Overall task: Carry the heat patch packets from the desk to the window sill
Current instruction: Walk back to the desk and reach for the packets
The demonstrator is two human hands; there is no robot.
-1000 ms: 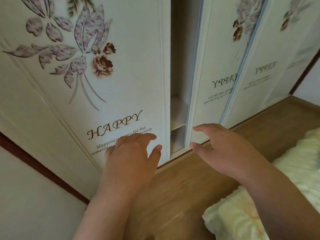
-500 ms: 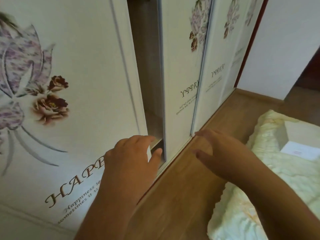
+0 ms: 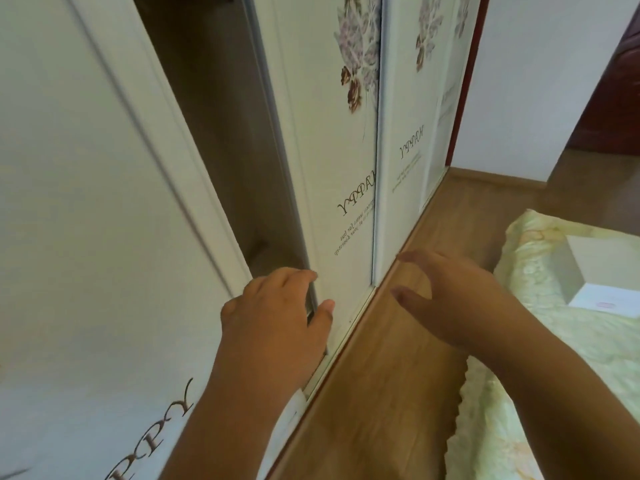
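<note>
Left hand (image 3: 277, 320) empty, fingers spread before wardrobe door (image 3: 86, 220) gap, right hand (image 3: 450, 303) empty, fingers apart above wooden floor (image 3: 398, 393)

Left hand (image 3: 277, 323), empty, fingers spread, before sliding wardrobe door (image 3: 86, 202); right hand (image 3: 457, 306), empty, over wooden floor (image 3: 388, 393); quilt (image 3: 554, 341) beside.

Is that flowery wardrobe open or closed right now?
Partly open. A dark gap shows between the wardrobe's sliding doors, with the left hand at the gap's lower end.

Wardrobe (image 3: 86, 202) left, bed (image 3: 554, 341) right, floor (image 3: 398, 375) between
</note>
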